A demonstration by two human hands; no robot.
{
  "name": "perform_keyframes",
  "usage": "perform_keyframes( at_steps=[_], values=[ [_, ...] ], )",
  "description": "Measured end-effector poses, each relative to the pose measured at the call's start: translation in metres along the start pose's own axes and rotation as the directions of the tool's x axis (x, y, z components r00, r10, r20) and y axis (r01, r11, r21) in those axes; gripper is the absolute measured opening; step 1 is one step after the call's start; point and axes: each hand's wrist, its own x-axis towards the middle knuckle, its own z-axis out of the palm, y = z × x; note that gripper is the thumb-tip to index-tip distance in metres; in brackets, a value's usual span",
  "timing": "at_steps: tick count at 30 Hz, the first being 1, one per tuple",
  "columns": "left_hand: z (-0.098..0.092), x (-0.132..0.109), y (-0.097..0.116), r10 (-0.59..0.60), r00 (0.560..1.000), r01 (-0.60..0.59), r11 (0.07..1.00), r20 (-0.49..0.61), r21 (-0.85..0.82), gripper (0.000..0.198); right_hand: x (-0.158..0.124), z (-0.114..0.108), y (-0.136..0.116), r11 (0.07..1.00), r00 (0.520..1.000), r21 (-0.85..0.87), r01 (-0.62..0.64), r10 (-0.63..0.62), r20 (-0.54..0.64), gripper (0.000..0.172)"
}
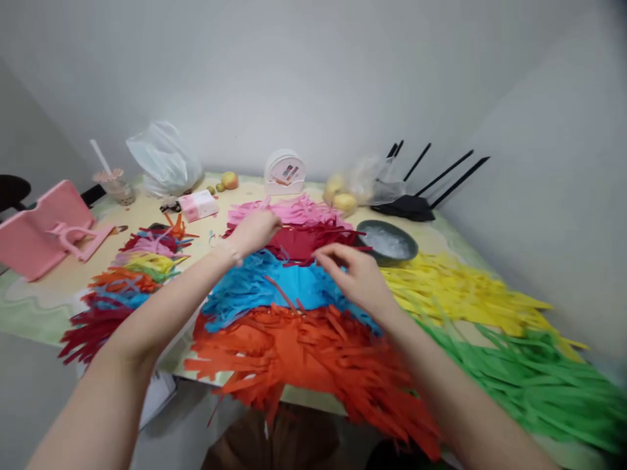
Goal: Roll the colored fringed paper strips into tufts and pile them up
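Layers of fringed material lie down the middle of the table: pink (304, 210) at the back, then dark red (294, 244), blue (301, 285) and orange (289, 349) at the front edge. My left hand (255, 232) is over the pink and dark red layers, fingers curled together; whatever they hold is hidden. At the right end of the dark red layer, above the blue one, my right hand (350, 267) has its thumb and fingers close together near the red edge. Anything between those fingertips is too small to make out.
Yellow (455, 294) and green fringes (539, 378) spread at the right. A dark bowl (412, 245), fruit (344, 203) and a black router (409, 207) stand behind. At left are a multicoloured fringe pile (125, 281), pink stand (49, 222), cup (120, 189) and plastic bag (166, 160).
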Motion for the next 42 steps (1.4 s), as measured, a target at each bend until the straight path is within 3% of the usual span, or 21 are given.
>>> perform_keyframes(
  at_steps=[2,5,8,12,17,20,24,28,33,35,38,42],
  values=[
    [0.028,0.064,-0.001,-0.013,0.999,0.013,1.0,0.032,0.007,0.025,0.047,-0.003,0.029,0.99,0.998,-0.129,-0.056,0.054,-0.016,0.024],
    [0.066,0.127,-0.012,-0.039,0.998,0.037,0.999,0.058,0.03,0.025,0.093,-0.005,0.071,0.972,0.996,-0.218,-0.092,0.087,-0.032,0.025],
    [0.095,0.16,-0.021,-0.058,0.997,0.055,0.997,0.059,0.05,0.033,0.113,-0.007,0.1,0.965,0.997,-0.25,-0.08,0.081,-0.008,0.025],
    [0.118,0.183,-0.023,-0.111,0.993,0.109,0.992,0.036,0.062,0.033,0.122,-0.003,0.118,0.955,0.996,-0.292,-0.057,0.077,0.055,0.026],
    [0.118,0.196,-0.028,-0.175,0.984,0.177,0.983,-0.027,0.055,0.031,0.144,0.024,0.121,0.937,0.978,-0.35,-0.015,0.087,0.191,0.026],
    [0.111,0.195,-0.031,-0.149,0.989,0.15,0.988,-0.02,0.033,0.027,0.164,0.039,0.12,0.923,0.964,-0.384,-0.022,0.121,0.235,0.03],
    [0.114,0.189,-0.029,-0.106,0.994,0.106,0.994,0.017,0.009,0.028,0.181,0.037,0.122,0.893,0.965,-0.442,-0.082,0.181,0.188,0.038],
    [0.123,0.192,-0.025,-0.147,0.989,0.147,0.989,0.005,-0.009,0.029,0.18,0.027,0.125,0.87,0.961,-0.485,-0.086,0.201,0.19,0.039],
    [0.117,0.197,-0.031,-0.203,0.975,0.197,0.978,-0.09,-0.071,0.023,0.175,0.04,0.123,0.858,0.938,-0.513,-0.028,0.2,0.284,0.031],
    [0.109,0.194,-0.035,-0.226,0.96,0.212,0.972,-0.167,-0.098,0.019,0.176,0.053,0.122,0.855,0.917,-0.519,0.002,0.205,0.342,0.028],
    [0.093,0.186,-0.043,-0.264,0.916,0.231,0.963,-0.302,-0.141,0.021,0.179,0.074,0.126,0.833,0.882,-0.554,0.012,0.253,0.398,0.037],
    [0.066,0.177,-0.06,-0.348,0.813,0.279,0.936,-0.467,-0.212,0.022,0.178,0.094,0.135,0.797,0.844,-0.604,-0.001,0.324,0.427,0.037]
  ],
)
